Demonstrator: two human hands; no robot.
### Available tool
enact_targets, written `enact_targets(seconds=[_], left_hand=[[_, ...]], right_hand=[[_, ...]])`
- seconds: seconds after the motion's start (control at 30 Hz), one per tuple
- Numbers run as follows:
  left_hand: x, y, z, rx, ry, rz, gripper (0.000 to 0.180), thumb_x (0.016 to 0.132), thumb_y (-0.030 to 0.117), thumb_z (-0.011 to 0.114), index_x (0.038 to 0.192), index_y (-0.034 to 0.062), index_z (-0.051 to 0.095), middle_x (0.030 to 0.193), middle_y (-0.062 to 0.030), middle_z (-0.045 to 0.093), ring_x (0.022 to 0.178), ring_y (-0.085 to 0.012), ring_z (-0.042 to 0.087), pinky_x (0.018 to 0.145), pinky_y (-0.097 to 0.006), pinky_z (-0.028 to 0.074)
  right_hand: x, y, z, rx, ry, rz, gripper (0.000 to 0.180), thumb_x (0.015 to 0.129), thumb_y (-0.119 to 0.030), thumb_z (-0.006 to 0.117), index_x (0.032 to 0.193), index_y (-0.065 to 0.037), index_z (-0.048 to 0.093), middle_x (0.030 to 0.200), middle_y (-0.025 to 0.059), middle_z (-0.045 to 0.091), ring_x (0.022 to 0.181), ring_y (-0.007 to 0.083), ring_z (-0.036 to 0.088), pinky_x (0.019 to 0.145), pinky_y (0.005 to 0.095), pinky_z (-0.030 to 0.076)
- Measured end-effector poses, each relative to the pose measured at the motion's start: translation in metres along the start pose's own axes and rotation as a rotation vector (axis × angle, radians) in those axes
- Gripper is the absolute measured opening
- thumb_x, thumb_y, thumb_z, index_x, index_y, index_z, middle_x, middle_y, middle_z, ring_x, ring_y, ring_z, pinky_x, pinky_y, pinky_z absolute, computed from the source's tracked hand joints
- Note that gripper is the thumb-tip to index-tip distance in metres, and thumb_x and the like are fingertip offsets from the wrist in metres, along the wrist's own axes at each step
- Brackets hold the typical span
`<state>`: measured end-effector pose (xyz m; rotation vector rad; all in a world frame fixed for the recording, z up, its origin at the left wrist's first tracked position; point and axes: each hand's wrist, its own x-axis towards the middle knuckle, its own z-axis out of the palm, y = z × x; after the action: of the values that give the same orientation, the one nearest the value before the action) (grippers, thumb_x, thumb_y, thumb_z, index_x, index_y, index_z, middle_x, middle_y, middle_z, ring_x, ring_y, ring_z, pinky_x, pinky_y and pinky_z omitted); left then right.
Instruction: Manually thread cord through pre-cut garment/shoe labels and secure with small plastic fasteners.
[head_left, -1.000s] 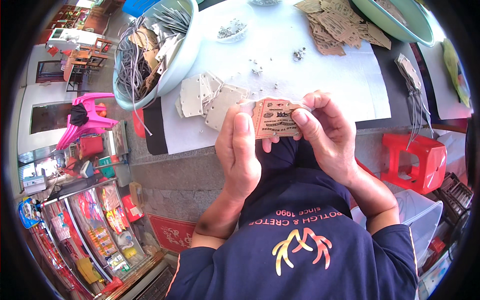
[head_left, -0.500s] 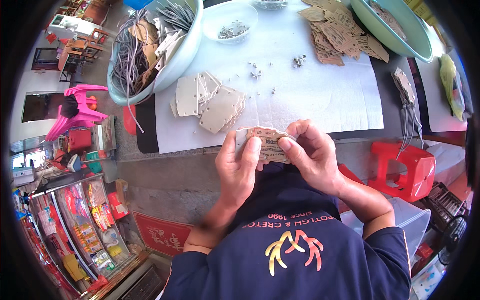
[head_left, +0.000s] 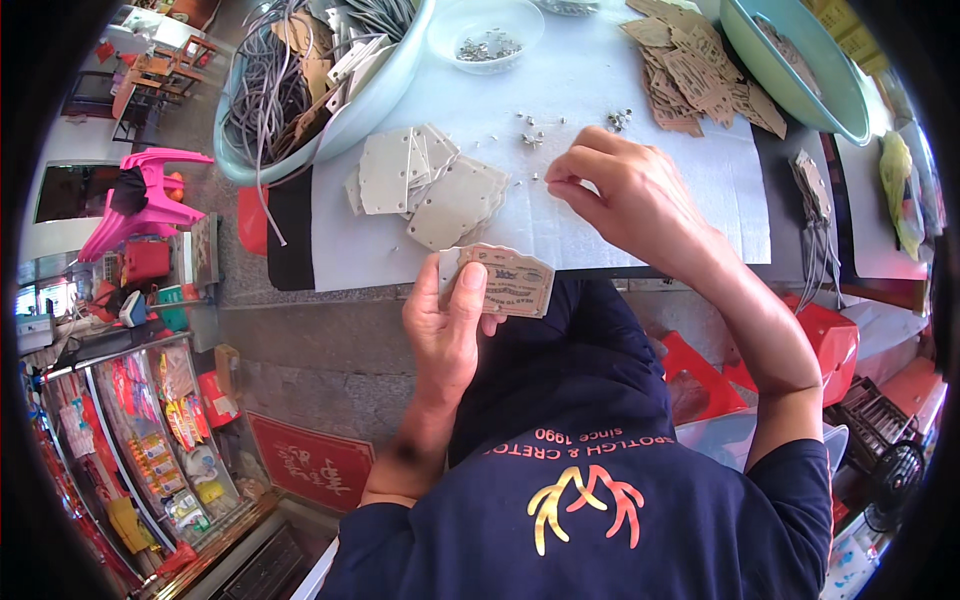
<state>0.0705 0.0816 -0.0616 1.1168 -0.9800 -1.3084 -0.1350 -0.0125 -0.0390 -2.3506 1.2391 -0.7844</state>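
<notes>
Looks like studs point(head_left: 533, 140) are being picked at by the right hand point(head_left: 622, 192) (grip can't be made out), so a delicate pinch is probably needed, while the card point(head_left: 522, 284) is clamped in the left hand point(head_left: 440, 335), by the near edge of the sheet point(head_left: 715, 215).

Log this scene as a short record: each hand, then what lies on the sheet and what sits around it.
Left hand: grips a printed tag, thumb on its face
Right hand: over the white sheet, thumb and fingertip close together; whether they hold anything is unclear
Sheet, middle: loose metal bits
Sheet, left: overlapping pale tags
Sheet, far side: clear dish with more bits
Sheet, far right: brown tags
Left tub: cords and tags
Right of sheet: corded tags
</notes>
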Motion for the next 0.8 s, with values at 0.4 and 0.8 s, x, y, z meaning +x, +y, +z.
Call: enact_targets(seconds=[0.4,0.8], left_hand=[[0.002,0.007,-0.010,-0.008,-0.025,0.031,0.021,0.099,0.014,0.048,0.111,-0.0012,0.055,0.092,-0.0086,0.064,0.065,-0.0082,0.052,0.052,-0.022,0.040],[0.012,0.017,0.006,-0.052,-0.047,0.046,0.021,0.099,0.018,0.053,0.111,0.0007,0.058,0.089,-0.0038,0.066,0.063,-0.0038,0.054,0.053,-0.019,0.043]], right_hand=[[0.031,0.001,0.016,-0.396,-0.203,-0.087,0.014,0.084,-0.016,0.064,0.081,-0.002,0.065,0.084,0.0116,0.061,0.078,0.0310,0.064,0.068,0.0421,0.050],[0.036,-0.002,0.016,-0.482,-0.142,-0.249,0.006,0.073,-0.002,0.063,0.075,0.001,0.066,0.073,0.0164,0.064,0.075,0.0302,0.068,0.064,0.0387,0.053]])
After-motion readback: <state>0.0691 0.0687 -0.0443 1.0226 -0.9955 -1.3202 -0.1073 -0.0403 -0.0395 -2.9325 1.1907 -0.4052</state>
